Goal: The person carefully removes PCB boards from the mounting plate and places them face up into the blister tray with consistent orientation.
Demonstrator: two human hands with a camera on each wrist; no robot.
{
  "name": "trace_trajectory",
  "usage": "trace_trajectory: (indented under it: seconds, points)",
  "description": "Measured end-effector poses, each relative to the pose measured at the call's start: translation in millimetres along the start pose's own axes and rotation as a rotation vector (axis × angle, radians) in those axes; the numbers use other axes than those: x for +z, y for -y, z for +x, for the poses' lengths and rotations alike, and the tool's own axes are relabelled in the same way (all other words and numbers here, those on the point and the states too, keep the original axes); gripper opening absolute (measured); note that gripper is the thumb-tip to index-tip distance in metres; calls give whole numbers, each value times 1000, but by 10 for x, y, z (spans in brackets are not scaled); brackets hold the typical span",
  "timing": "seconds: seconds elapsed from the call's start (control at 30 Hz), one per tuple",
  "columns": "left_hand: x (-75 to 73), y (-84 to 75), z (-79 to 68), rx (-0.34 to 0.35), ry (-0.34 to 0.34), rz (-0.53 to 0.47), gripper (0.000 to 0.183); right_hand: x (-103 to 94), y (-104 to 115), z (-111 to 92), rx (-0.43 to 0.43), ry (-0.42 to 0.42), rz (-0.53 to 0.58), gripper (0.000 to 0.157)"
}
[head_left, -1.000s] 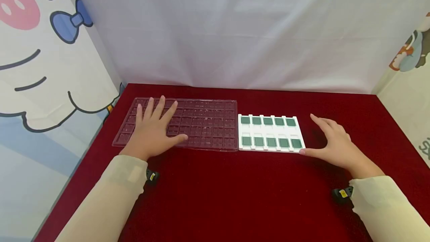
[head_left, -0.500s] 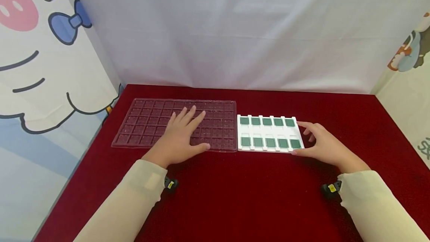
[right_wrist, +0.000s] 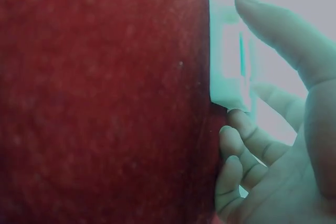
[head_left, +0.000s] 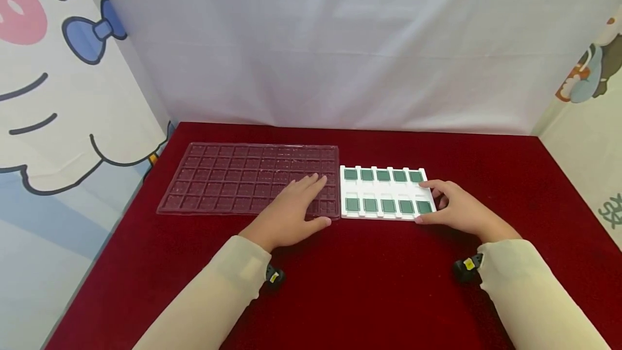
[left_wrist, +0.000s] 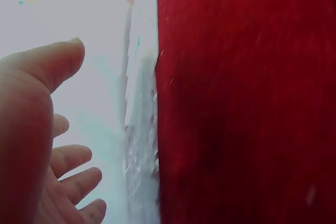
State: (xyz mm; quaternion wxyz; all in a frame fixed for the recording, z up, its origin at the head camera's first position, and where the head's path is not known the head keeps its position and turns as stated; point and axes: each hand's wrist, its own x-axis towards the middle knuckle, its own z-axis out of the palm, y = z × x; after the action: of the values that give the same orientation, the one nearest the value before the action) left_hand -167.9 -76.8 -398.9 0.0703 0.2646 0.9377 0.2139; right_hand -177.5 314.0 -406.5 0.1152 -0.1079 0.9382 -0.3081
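Nearest, cream sleeves (head_left: pixel 204 296) are being worn, and a small black box (head_left: pixel 274 276) with a yellow mark is being carried at each wrist. Just ahead, the left hand (head_left: pixel 289 212) is being held wide over the near right corner of a clear tray (head_left: pixel 228 177), its fingers extended and its thumb set apart; nothing is being grasped by it. The right hand (head_left: pixel 457 207) is being held curved about the right end of a white tray (head_left: pixel 382 190), the thumb at the near right corner and the forefinger over the right edge; whether the tray is being gripped cannot be told.

The white tray is being borne flat by the red worktop (head_left: pixel 364 280), right of its middle and closer to the back edge than the sleeves. Two rows of five dark green squares (head_left: pixel 370 205) are being displayed in it, divided by a pale strip with shallow hollows; its long rims are being broken by small notches. Just beside it, toward the worktop's back left corner, red is being shown through the clear tray's grid of pockets. Beyond the back edge, a white cloth (head_left: pixel 340 53) is being hung in soft folds.
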Motion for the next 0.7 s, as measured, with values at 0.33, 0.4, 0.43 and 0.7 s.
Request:
trace_trajectory:
  seconds: [0.33,0.4,0.43,0.7]
  points:
    - [146,-165,138,23,-53,-75,62,8,18,71,52,55,104,87]
    - [162,-196,172,30,-60,-111,60,-3,18,86,60,71,145,86]
    - [169,-216,189,31,-60,-131,59,-8,16,92,64,78,159,86]
    - [290,-366,386,7,-76,-241,53,-34,-35,69,93,92,188,88]
